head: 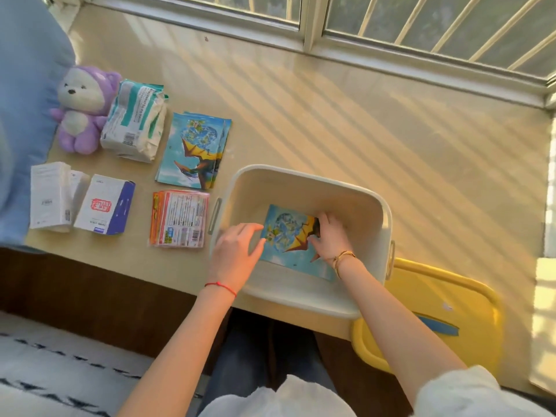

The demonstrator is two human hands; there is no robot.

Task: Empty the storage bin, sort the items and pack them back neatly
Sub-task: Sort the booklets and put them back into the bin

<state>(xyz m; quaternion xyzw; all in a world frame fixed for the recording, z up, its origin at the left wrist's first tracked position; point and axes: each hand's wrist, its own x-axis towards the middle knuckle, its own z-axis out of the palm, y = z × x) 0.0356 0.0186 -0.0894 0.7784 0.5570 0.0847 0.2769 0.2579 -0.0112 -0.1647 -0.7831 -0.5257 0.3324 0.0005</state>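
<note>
A cream storage bin (304, 179) stands at the near edge of the ledge. Inside it lies a blue picture packet (285, 242) with a yellow dragon print. My right hand (329, 236) is down in the bin, fingers curled round the packet's right edge. My left hand (237, 251) hovers over the bin's left rim with fingers relaxed and straight, its fingertips at the packet's left edge. On the ledge to the left lie a stack of matching blue packets (194, 152), an orange-edged stack of sachets (179, 218), two boxes and a tissue pack.
A purple plush bear (81, 109) sits at far left beside the tissue pack (135, 121). A white box (49, 198) and a white-and-purple box (103, 204) lie below. A yellow lid (433, 314) rests right of the bin. Window frame (310, 34) runs behind.
</note>
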